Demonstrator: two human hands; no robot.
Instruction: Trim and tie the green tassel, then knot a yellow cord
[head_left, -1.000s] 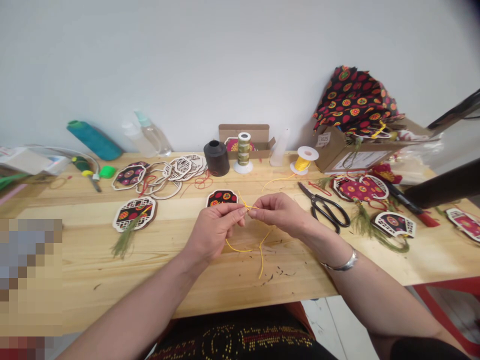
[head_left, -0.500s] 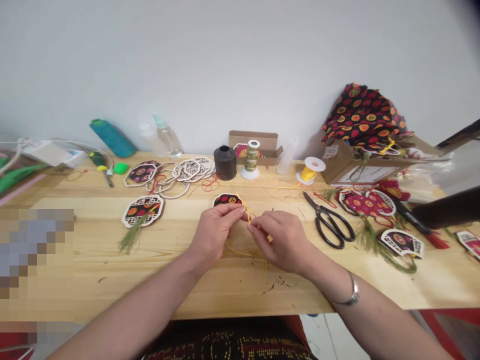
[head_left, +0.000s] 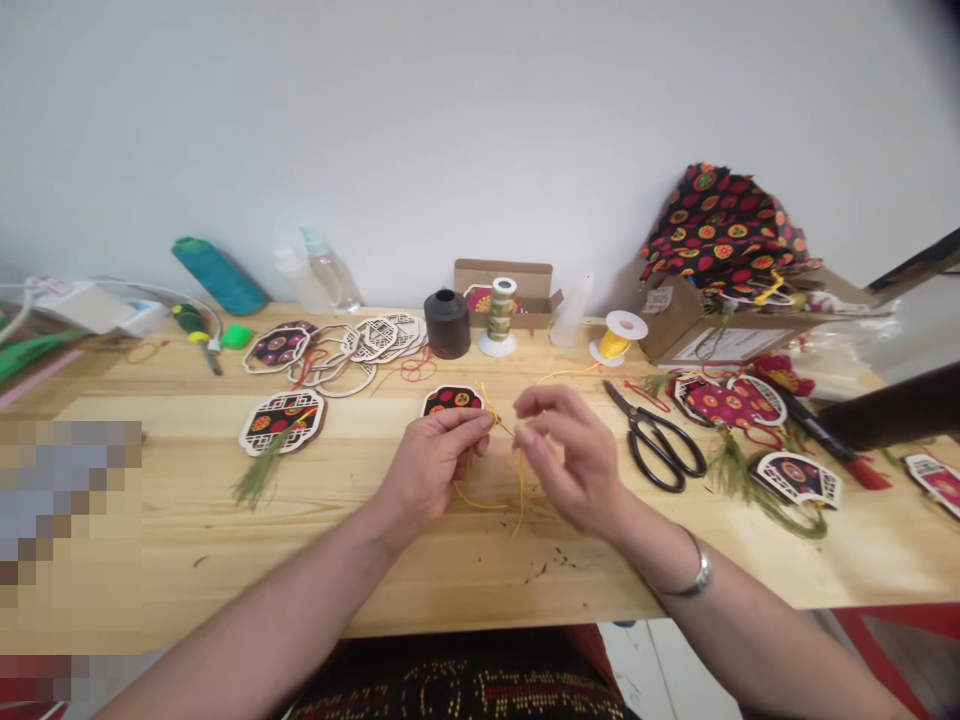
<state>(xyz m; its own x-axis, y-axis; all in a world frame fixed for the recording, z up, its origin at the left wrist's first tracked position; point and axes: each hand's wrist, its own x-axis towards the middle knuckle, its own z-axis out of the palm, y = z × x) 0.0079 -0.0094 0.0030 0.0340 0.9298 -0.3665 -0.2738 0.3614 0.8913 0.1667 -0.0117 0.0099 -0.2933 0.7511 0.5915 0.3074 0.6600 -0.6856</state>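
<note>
Pinched at the fingertips, my left hand (head_left: 442,455) holds a yellow cord (head_left: 520,490) beside a small ornament (head_left: 452,400). The ornament has a pale cut-out border around black cloth with red and orange flowers; my left fingers partly hide it. To the right, my right hand (head_left: 574,455) has thumb and forefinger closed on a strand of the same cord, its fingers slightly blurred. A short taut stretch runs between the two hands. One loose end hangs below my right fingers and a loop droops under my left hand. Whether the ornament rests on the table cannot be made out.
Black-handled scissors (head_left: 660,440) lie right of my right hand. Behind stand a yellow cord spool (head_left: 622,338), a black thread cone (head_left: 447,325) and a gold thread spool (head_left: 501,318). Tasselled ornaments (head_left: 282,424) lie left; a cardboard box (head_left: 679,330) with patterned cloth stands right.
My right hand has moved slightly right, away from my left, and its fingers have lifted and spread somewhat. A cord strand is now stretched between the hands. My left hand keeps its pinch.
</note>
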